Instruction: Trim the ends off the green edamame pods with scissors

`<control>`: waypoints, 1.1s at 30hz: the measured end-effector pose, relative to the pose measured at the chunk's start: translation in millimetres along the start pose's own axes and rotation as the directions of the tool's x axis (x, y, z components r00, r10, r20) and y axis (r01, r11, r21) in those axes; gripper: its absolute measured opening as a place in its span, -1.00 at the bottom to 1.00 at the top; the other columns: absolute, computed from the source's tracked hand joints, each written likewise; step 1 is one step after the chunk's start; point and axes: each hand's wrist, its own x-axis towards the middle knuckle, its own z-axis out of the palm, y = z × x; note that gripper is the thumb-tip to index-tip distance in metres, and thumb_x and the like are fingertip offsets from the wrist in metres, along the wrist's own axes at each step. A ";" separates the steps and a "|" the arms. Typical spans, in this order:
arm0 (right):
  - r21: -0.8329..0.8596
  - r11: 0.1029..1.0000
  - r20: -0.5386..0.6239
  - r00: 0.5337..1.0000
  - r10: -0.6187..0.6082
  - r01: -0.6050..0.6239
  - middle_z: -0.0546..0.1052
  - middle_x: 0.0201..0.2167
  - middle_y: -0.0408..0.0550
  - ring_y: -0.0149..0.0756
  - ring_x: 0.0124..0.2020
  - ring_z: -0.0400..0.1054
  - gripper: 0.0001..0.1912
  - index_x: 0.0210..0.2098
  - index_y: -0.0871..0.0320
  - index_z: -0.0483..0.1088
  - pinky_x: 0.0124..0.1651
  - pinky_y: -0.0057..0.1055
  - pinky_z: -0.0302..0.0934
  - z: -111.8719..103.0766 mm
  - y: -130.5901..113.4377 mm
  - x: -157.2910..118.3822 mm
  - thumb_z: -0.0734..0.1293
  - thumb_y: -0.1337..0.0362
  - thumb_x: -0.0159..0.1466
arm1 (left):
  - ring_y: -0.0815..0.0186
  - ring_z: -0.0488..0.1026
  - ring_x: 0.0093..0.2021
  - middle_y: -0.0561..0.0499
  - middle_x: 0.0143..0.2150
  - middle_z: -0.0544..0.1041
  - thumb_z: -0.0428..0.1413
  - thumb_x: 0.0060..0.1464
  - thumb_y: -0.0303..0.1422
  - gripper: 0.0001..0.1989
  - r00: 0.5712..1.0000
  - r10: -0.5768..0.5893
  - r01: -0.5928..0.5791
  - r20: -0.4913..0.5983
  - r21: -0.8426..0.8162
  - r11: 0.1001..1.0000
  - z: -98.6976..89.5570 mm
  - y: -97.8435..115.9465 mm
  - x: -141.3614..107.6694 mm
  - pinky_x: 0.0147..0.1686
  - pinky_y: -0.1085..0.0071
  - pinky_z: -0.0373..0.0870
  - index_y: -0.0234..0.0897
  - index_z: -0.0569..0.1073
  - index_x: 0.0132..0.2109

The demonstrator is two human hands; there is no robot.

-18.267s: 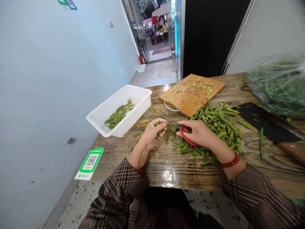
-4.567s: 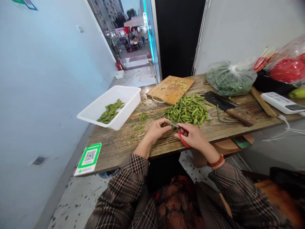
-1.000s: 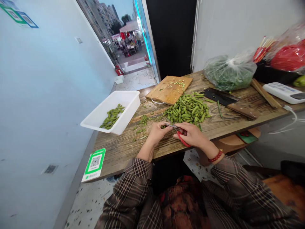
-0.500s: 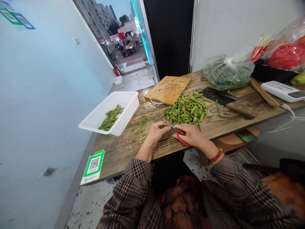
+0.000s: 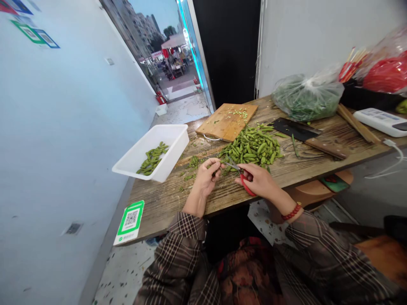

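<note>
My right hand (image 5: 256, 180) is closed around the red handles of a pair of scissors (image 5: 247, 186), whose blades stand apart and point left. My left hand (image 5: 208, 173) is closed on a green pod, mostly hidden by the curled fingers, just left of the blade tips. Behind both hands lies a heap of green pods (image 5: 254, 146) on the wooden table (image 5: 159, 212). More pods (image 5: 152, 159) are inside the white tub (image 5: 173, 159) at the left. Small green scraps (image 5: 193, 162) lie between the tub and the heap.
Behind the heap is a cutting board (image 5: 227, 120) with small bits on it. A cleaver (image 5: 292, 129) lies to the right, near a plastic bag of greens (image 5: 308, 99) and a white device (image 5: 381, 121). A green QR card (image 5: 130, 222) is at the left table corner.
The scissor blades have opened wider. My left hand has turned, its palm showing more, and has drawn slightly away from the scissors. The whole view has shifted a little.
</note>
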 end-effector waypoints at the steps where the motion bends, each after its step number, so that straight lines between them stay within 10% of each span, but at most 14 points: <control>1: -0.012 1.000 0.005 1.000 -0.005 0.005 0.42 -0.39 -0.08 -0.37 -0.50 0.28 -0.53 0.02 0.14 0.38 -0.39 -0.40 0.26 0.5 -0.5 -0.1 0.36 0.03 0.20 | 0.60 0.17 -0.65 0.04 -0.43 0.49 0.31 -0.16 -0.29 -0.66 1.000 0.001 0.000 0.013 -0.013 1.000 0.0 -0.1 -0.3 -0.68 0.61 -0.15 -0.33 0.36 -0.28; 19: 0.022 0.996 -0.004 0.996 -0.091 0.091 0.50 -0.31 0.03 -0.28 -0.38 0.36 -0.54 0.03 0.18 0.40 -0.29 -0.35 0.29 1.5 3.6 -1.8 0.32 0.03 0.24 | 0.59 0.15 -0.67 0.09 -0.54 0.41 0.27 -0.10 -0.28 -0.71 0.995 -0.067 0.057 0.077 0.129 0.990 2.4 -4.6 -1.0 -0.67 0.61 -0.13 -0.34 0.41 -0.27; 26: 0.315 0.939 -0.169 0.965 0.200 -0.139 0.57 -0.21 0.03 -0.23 -0.26 0.45 -0.57 -0.03 0.20 0.45 -0.14 -0.31 0.33 0.2 6.2 3.4 0.37 0.09 0.18 | 0.56 0.20 -0.66 0.14 -0.53 0.33 0.23 -0.09 -0.17 -0.67 0.997 -0.010 0.015 -0.081 0.055 0.998 -1.2 0.6 11.0 -0.69 0.62 -0.07 -0.30 0.31 -0.36; 30: 0.394 0.901 -0.146 0.955 0.259 -0.184 0.58 -0.21 -0.01 -0.27 -0.29 0.45 -0.57 -0.04 0.18 0.46 -0.18 -0.35 0.34 -0.3 8.0 4.2 0.39 0.10 0.15 | 0.48 0.27 -0.66 0.13 -0.59 0.36 0.22 -0.07 -0.22 -0.72 0.999 0.044 -0.031 -0.027 0.348 0.937 2.6 -4.8 20.3 -0.65 0.56 0.09 -0.28 0.29 -0.41; 33: 0.385 0.905 -0.147 0.956 0.253 -0.180 0.57 -0.15 0.00 -0.25 -0.25 0.46 -0.56 -0.04 0.17 0.47 -0.12 -0.32 0.34 0.9 9.2 4.0 0.40 0.09 0.14 | 0.40 0.36 -0.57 0.07 -0.57 0.43 0.16 -0.03 -0.36 -0.91 0.986 0.160 -0.143 0.040 0.688 0.712 5.1 -9.7 27.4 -0.49 0.48 0.25 -0.30 0.43 -0.39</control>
